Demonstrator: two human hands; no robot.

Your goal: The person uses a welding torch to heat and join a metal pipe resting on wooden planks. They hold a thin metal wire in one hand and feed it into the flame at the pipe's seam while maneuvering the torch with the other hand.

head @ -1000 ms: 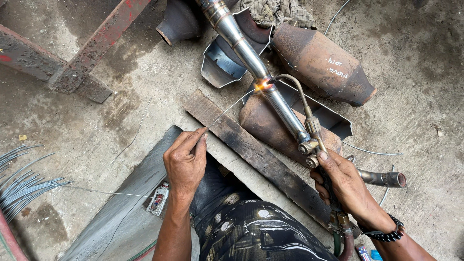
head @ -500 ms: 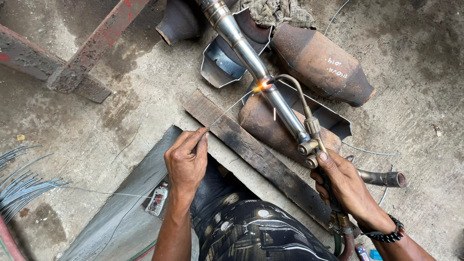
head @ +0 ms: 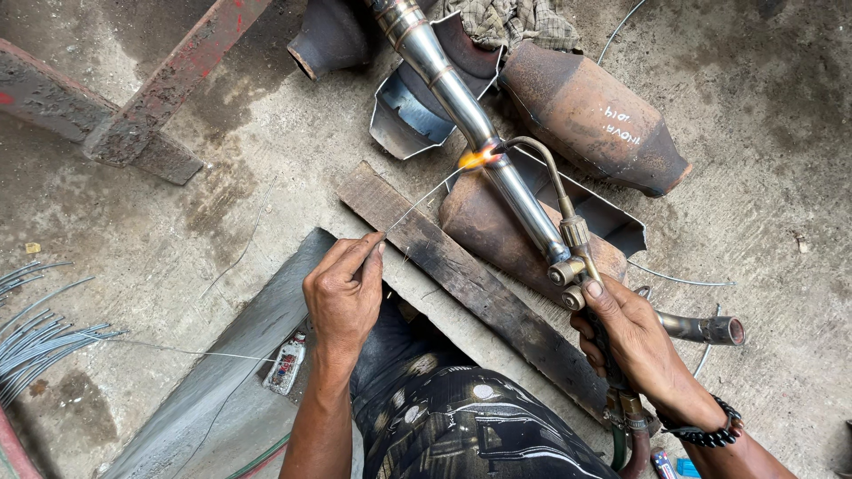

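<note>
My left hand [head: 342, 297] pinches a thin filler wire [head: 424, 202] whose tip reaches the glowing orange spot [head: 477, 158] on a shiny steel pipe [head: 461, 106]. My right hand [head: 635, 341] grips the handle of a gas torch [head: 568, 239] with brass valves; its curved nozzle points at the same glowing spot. The pipe runs diagonally from the top centre down toward the torch, above a rusty rounded metal body [head: 484, 222].
A dark wooden plank [head: 470, 284] lies diagonally under the work. A rusty muffler-shaped can [head: 590, 115], cut sheet-metal pieces [head: 408, 111] and a checked rag [head: 519, 22] sit behind. Red steel bars [head: 133, 115] lie at left, wire rods [head: 40, 333] at far left, a small lighter [head: 286, 365] near my knee.
Both hands hold nearly the same pose; the wire tip and torch flame stay at the glowing joint on the pipe.
</note>
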